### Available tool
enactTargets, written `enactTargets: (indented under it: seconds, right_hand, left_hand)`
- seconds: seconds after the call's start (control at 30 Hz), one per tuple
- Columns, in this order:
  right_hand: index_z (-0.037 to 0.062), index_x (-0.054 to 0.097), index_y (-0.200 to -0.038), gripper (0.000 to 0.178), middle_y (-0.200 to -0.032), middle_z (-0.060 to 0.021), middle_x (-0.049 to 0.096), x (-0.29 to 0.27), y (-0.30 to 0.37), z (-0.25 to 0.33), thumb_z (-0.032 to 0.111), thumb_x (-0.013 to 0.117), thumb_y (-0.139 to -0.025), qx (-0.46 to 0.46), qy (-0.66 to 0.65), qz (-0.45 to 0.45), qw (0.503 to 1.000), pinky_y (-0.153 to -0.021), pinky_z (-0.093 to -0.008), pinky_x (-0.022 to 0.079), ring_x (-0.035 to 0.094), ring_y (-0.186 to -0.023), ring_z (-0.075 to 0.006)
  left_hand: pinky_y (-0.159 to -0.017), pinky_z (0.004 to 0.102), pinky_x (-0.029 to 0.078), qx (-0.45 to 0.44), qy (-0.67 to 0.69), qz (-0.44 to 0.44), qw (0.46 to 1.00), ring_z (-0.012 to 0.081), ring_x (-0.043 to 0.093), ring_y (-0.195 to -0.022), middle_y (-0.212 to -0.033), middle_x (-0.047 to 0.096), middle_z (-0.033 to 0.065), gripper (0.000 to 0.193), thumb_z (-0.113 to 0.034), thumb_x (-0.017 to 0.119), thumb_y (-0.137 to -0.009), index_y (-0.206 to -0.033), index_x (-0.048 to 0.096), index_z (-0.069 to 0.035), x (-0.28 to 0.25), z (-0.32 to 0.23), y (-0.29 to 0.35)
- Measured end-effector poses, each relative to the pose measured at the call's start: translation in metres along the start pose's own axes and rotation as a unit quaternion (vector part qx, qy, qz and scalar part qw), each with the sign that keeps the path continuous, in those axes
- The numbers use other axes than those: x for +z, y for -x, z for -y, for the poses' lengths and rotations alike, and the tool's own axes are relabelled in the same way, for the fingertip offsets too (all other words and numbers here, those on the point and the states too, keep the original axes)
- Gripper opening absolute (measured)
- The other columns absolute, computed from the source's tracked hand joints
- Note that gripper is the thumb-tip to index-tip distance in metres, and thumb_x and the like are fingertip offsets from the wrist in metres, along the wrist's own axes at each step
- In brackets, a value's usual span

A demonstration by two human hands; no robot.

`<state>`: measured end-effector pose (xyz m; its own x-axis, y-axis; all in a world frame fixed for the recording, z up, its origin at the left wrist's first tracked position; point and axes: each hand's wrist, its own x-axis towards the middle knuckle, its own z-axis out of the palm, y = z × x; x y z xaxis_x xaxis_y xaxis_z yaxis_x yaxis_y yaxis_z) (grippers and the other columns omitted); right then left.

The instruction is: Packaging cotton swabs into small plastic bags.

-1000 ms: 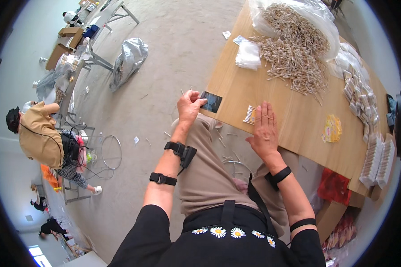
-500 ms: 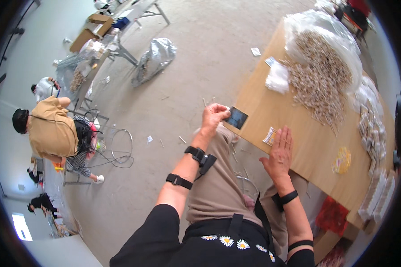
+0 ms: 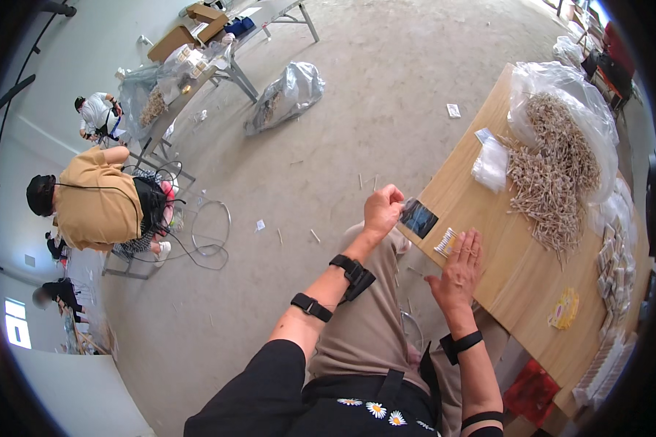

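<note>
Left hand (image 3: 383,209): pinches a small dark glossy packet (image 3: 419,218) at the wooden worktop (image 3: 517,277) edge, as before.
Right hand (image 3: 458,271): flat, fingers spread, beside a pale stick bundle (image 3: 444,242); nearer the packet now.

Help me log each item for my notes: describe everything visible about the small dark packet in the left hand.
The small dark packet is a flat, rectangular pouch, dark and glossy like plastic film, with a lighter bluish patch on its face. It lies tilted at the near edge of the wooden table. The left hand pinches its left end between the fingers. A small bundle of pale sticks lies just beside it, under the right hand. Whether it is sealed cannot be told.
</note>
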<state>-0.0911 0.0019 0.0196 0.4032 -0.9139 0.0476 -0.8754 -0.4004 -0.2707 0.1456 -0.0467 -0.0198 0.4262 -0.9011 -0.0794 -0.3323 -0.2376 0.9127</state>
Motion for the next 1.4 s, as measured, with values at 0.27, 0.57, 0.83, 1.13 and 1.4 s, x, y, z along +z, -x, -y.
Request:
enactTargets:
  seconds: [0.27, 0.57, 0.83, 1.13, 1.4]
  right_hand:
    - [-0.007, 0.024, -0.151, 0.118, -0.161, -0.0261, 0.02, 0.016, -0.027, 0.028, 0.029, 0.091, -0.061, -0.011, -0.002, 0.017, 1.0, -0.125, -0.0448, 0.014, 0.014, -0.152, -0.0391]
    - [-0.0069, 0.026, -0.151, 0.113, -0.161, -0.0258, 0.02, 0.025, -0.046, 0.051, 0.03, 0.088, -0.064, -0.034, 0.009, 0.029, 0.999, -0.125, -0.0441, 0.013, 0.014, -0.153, -0.0378]
    - [-0.0066, 0.024, -0.153, 0.107, -0.162, -0.0255, 0.017, 0.03, -0.068, 0.072, 0.028, 0.082, -0.07, -0.037, 0.01, 0.042, 0.998, -0.126, -0.0442, 0.011, 0.012, -0.153, -0.0381]
    - [-0.0065, 0.024, -0.153, 0.1, -0.162, -0.0262, 0.017, 0.035, -0.075, 0.076, 0.024, 0.078, -0.074, -0.022, 0.017, 0.024, 0.999, -0.125, -0.0451, 0.011, 0.013, -0.153, -0.0384]
    - [-0.0069, 0.026, -0.151, 0.106, -0.16, -0.026, 0.021, 0.052, -0.076, 0.07, 0.022, 0.082, -0.066, -0.027, 0.021, -0.059, 0.998, -0.124, -0.0463, 0.016, 0.016, -0.152, -0.0385]
  left_hand:
    - [-0.068, 0.0414, 0.053, 0.156, -0.186, -0.056, 0.969, 0.0319, 0.069, -0.078, -0.081, 0.069, 0.0134, 0.012, -0.007, 0.068, -0.081, -0.091, 0.062, -0.007, -0.008, -0.022, 0.001]
    - [-0.067, 0.0421, 0.051, 0.216, -0.19, -0.04, 0.957, 0.0325, 0.066, -0.077, -0.081, 0.066, 0.0129, 0.009, -0.002, 0.063, -0.085, -0.092, 0.06, -0.006, -0.013, -0.032, 0.006]
    - [-0.071, 0.0447, 0.051, 0.247, -0.222, -0.033, 0.943, 0.0349, 0.065, -0.082, -0.082, 0.066, 0.0144, 0.005, -0.002, 0.06, -0.088, -0.092, 0.059, -0.005, -0.015, -0.036, 0.009]
    - [-0.071, 0.0445, 0.051, 0.238, -0.206, -0.025, 0.949, 0.0344, 0.065, -0.081, -0.082, 0.066, 0.0135, 0.014, 0.001, 0.063, -0.08, -0.091, 0.059, -0.005, -0.015, -0.033, 0.007]
    - [-0.065, 0.0329, 0.053, 0.163, -0.129, 0.055, 0.977, 0.0202, 0.066, -0.068, -0.075, 0.066, 0.01, 0.021, 0.0, 0.067, -0.077, -0.096, 0.06, -0.002, -0.029, -0.033, 0.004]
